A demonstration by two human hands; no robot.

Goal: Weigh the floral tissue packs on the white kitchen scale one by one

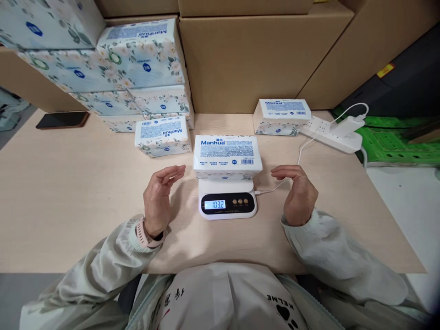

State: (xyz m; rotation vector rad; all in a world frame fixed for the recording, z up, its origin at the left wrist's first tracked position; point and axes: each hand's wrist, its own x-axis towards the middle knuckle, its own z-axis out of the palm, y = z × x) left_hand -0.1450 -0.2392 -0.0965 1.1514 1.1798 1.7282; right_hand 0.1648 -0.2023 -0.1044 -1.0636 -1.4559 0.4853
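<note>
A white tissue pack (227, 155) marked Manhua lies on a white digital scale (227, 186), whose lit display reads about 103.2. To the left of the pack, my left hand (160, 197) is raised with nothing in it, fingers extended and turned inward. My right hand (298, 194) mirrors it on the other side, also holding nothing, its fingers stretched toward the pack. Neither hand touches the pack or the scale. A second tissue pack (163, 136) rests beyond my left hand, and a third pack (282, 116) sits at the back right.
Stacked tissue packs (144, 59) rise at the back left, beside a phone (62, 120) on the table (85, 192). Cardboard boxes (240, 64) line the back. A white power strip (333, 134) sits at the right, with a cable running to the scale.
</note>
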